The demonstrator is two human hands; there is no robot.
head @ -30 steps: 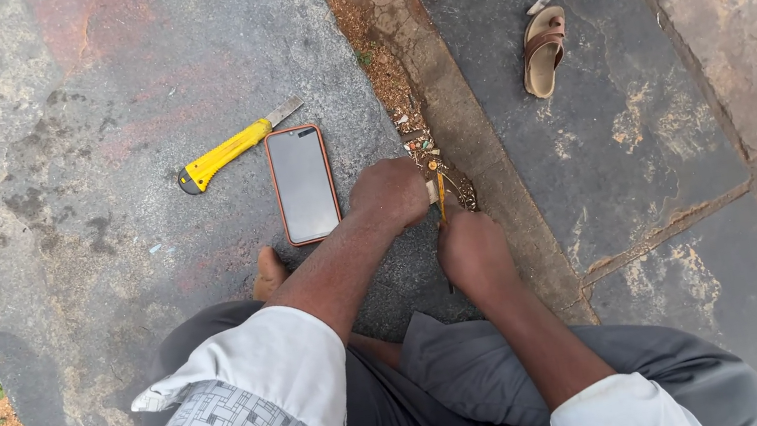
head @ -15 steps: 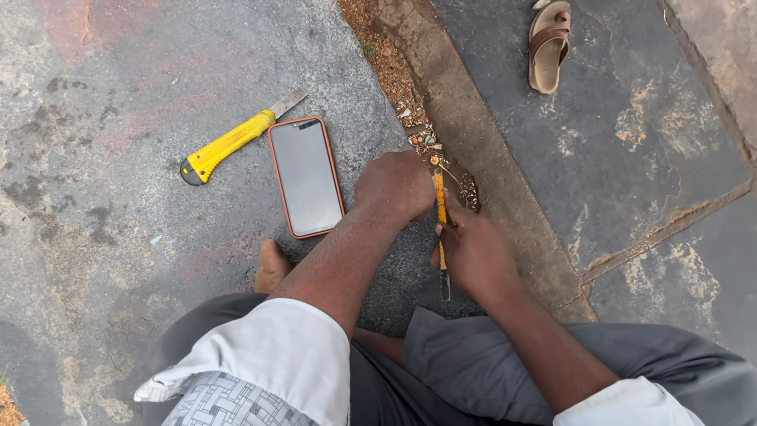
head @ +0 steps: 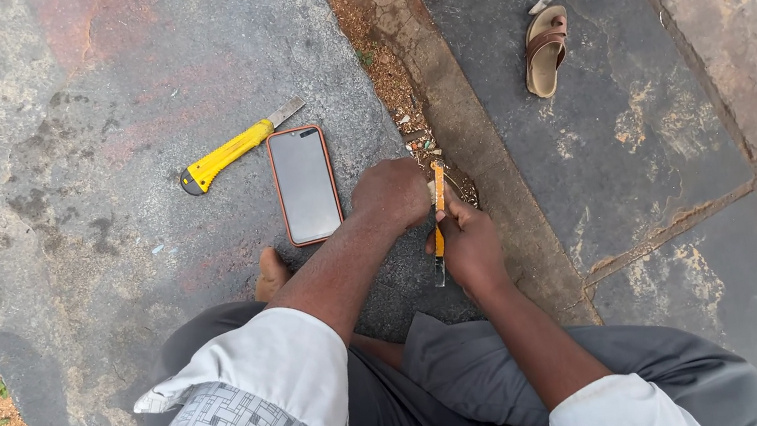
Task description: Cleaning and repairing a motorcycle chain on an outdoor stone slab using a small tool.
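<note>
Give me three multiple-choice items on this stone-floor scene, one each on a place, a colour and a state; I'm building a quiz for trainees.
1. Where does the phone lie?
A. Just right of the yellow utility knife
B. On the sandal
C. In the person's lap

2. What colour is the utility knife's handle?
A. Red
B. Yellow
C. Green

3. What is the right hand doing?
A. Resting open on the floor
B. Holding the phone
C. Closed on a thin orange-handled tool

Key: 1 A, the phone sits flat on the slab beside the knife's blade end. 2 B, the handle is plainly yellow. 3 C, the fingers wrap the tool, with the left hand at its upper end.
</note>
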